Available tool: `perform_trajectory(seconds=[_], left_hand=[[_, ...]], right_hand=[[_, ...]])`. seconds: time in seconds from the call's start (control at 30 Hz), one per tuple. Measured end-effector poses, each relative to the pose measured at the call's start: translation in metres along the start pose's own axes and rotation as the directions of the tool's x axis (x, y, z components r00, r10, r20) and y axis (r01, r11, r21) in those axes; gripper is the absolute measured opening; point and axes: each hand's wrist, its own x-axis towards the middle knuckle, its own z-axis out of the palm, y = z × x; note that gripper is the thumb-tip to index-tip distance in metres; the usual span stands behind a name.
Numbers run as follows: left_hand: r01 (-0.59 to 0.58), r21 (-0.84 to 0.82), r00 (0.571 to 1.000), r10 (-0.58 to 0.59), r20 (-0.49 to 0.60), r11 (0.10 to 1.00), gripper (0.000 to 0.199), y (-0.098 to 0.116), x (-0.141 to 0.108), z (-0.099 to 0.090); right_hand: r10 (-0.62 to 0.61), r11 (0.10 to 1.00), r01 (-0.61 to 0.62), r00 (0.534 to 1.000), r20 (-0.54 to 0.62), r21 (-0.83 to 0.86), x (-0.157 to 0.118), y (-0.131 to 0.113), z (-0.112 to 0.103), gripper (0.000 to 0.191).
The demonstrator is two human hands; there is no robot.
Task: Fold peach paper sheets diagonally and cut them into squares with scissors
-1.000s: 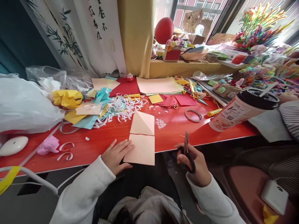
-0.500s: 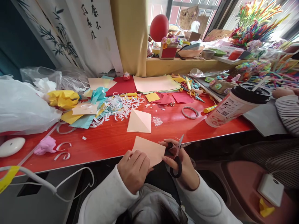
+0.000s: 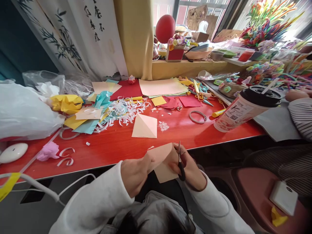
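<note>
Over the table's front edge, my left hand (image 3: pixel 136 174) pinches the left side of a folded sheet of peach paper (image 3: pixel 163 155), its layers spread apart. My right hand (image 3: pixel 191 167) grips a pair of black-handled scissors (image 3: pixel 180 162), blades pointing up, and its fingers also touch the right side of the sheet. A small paper scrap (image 3: pixel 150 148) lies on the table just behind the sheet. Farther back rests a second folded piece of peach paper (image 3: pixel 145 126), with a diagonal crease.
A lidded drink cup (image 3: pixel 243 110) stands at the right, near a ring-shaped band (image 3: pixel 198 117). Shredded white paper (image 3: pixel 126 110) and coloured sheets cover the back left. A white plastic bag (image 3: pixel 26 110) bulges at the left. Another person's striped sleeve (image 3: pixel 301 115) shows at the far right.
The peach sheet has been turned and its layers opened out. My left hand has rotated at the wrist. The scissors have tilted upright in my right hand, and a scrap now shows on the table.
</note>
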Motion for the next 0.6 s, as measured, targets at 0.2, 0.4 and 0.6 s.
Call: perform_trajectory(seconds=[0.2, 0.4, 0.6], left_hand=[[-0.073, -0.008, 0.981, 0.073, 0.179, 0.997, 0.044, 0.000, 0.010, -0.036], [0.063, 0.079, 0.952, -0.036, -0.304, 0.995, 0.053, -0.015, 0.031, -0.023], [-0.010, -0.503, 0.701, -0.352, -0.620, 0.864, 0.065, -0.041, 0.030, 0.005]], right_hand=[[-0.078, 0.977, 0.115, 0.977, 0.196, -0.182, 0.010, -0.027, -0.013, 0.047], [0.055, 0.996, -0.049, 0.995, 0.082, -0.075, 0.012, -0.020, -0.003, 0.030], [0.072, 0.988, -0.008, 0.909, -0.410, 0.155, 0.018, -0.010, 0.011, 0.036]])
